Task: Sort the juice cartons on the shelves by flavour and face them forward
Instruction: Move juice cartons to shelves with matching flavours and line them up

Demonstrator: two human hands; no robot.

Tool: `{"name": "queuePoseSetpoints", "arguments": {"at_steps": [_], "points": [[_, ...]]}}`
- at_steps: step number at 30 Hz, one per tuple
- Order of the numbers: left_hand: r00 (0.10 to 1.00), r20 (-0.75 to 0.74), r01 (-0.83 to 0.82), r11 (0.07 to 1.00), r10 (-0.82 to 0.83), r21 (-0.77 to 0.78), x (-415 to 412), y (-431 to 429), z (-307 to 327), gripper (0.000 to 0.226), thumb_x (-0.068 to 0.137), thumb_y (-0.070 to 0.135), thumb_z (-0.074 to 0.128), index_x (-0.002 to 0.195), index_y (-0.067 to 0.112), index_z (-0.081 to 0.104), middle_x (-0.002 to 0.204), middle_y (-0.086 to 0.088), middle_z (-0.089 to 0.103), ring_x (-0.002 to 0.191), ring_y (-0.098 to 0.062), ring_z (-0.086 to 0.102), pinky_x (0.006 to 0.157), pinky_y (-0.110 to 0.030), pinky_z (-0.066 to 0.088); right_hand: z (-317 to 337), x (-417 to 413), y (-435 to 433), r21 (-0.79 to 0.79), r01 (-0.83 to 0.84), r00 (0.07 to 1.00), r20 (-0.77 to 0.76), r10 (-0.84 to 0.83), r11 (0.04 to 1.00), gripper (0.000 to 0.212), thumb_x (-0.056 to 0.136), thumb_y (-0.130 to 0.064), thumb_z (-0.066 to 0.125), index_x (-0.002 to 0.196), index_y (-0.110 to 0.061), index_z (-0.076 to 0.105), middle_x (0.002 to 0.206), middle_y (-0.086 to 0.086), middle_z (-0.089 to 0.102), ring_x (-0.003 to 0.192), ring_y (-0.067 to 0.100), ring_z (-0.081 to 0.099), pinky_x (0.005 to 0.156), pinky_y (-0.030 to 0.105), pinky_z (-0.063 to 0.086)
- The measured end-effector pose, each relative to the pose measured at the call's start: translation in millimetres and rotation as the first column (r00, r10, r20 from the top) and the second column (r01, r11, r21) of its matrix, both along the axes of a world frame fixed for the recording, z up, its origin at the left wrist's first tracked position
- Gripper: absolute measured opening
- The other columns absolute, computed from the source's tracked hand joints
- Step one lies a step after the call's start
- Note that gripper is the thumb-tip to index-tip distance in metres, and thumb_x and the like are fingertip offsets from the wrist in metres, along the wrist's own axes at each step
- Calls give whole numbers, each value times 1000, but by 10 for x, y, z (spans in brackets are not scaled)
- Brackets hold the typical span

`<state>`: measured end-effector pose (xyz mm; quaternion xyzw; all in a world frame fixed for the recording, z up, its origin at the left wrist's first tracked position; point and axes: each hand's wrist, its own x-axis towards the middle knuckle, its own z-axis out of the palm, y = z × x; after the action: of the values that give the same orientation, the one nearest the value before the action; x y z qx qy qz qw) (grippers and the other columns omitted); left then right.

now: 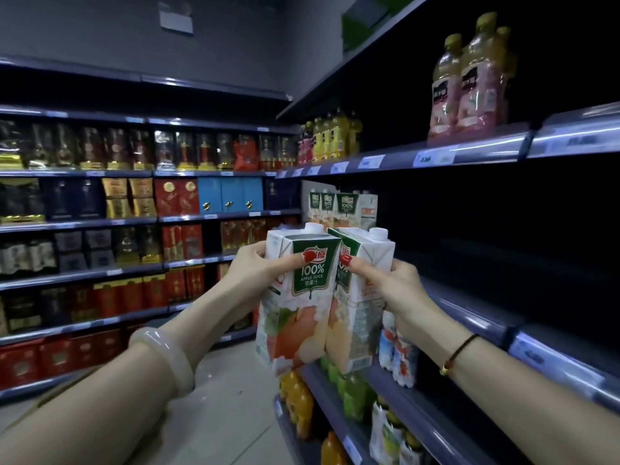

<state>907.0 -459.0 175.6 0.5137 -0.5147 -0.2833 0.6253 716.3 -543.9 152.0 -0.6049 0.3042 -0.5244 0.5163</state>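
Note:
Two apple juice cartons are held up side by side in front of the right-hand shelving, their sides touching. My left hand [260, 270] grips the left carton [295, 317], whose green "100% apple juice" label faces me. My right hand [391, 283] grips the right carton [359, 317], which is turned so its side panel with a barcode shows. Both stand upright in the air, above the shelf edge. Several more cartons of the same brand [339, 208] stand at the far end of the middle shelf [469, 317], labels forward.
Pink juice bottles [466, 85] and yellow bottles [335, 135] stand on the upper shelf [486, 147]. Orange and green bottles [335, 391] fill the lower shelves. Small white bottles [399, 357] sit below my right hand. Boxed goods [134, 209] line the far wall shelving across a tiled aisle.

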Motion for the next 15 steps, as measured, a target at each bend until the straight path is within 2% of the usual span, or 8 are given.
{"name": "queuePoseSetpoints", "arguments": {"at_steps": [4, 7, 10, 13, 15], "points": [[994, -20, 106, 994, -106, -37, 328, -680, 144, 45, 58, 28, 81, 98, 11, 69, 88, -9, 76, 79, -25, 74, 57, -27, 57, 181, 253, -542, -37, 56, 998, 0, -56, 998, 28, 68, -30, 81, 91, -17, 72, 88, 2, 76, 80, 16, 73, 66, 27, 56], [984, -24, 175, 981, -178, -85, 507, -1214, 221, 48, 56, 30, 81, 98, 10, 69, 90, -11, 76, 82, -27, 73, 60, -29, 58, 294, 390, -943, -75, 100, 995, 14, -99, 992, 24, 68, -29, 81, 87, -17, 71, 84, 0, 76, 71, 9, 73, 51, 16, 51], [968, -27, 243, 963, -248, -117, 632, -1751, 299, 51, 57, 30, 81, 100, 7, 68, 91, -12, 76, 83, -27, 73, 61, -29, 58, 385, 491, -1374, -117, 163, 986, 31, -161, 980, 24, 68, -28, 81, 88, -15, 72, 85, 1, 76, 74, 12, 73, 51, 16, 51], [952, -8, 301, 944, -305, -132, 712, -2288, 393, 35, 69, 22, 78, 99, 8, 69, 90, -11, 76, 82, -27, 73, 59, -28, 57, 473, 549, -1792, -143, 231, 973, 48, -227, 962, 21, 68, -28, 81, 85, -17, 73, 84, -2, 76, 76, 12, 73, 56, 20, 51], [944, -5, 326, 932, -331, -156, 746, -2630, 439, 25, 75, 16, 75, 97, 7, 69, 88, -12, 76, 79, -27, 74, 56, -27, 57, 527, 566, -2031, -163, 265, 964, 66, -258, 950, 19, 67, -28, 81, 81, -18, 74, 81, -4, 76, 73, 10, 72, 53, 17, 50]]}}
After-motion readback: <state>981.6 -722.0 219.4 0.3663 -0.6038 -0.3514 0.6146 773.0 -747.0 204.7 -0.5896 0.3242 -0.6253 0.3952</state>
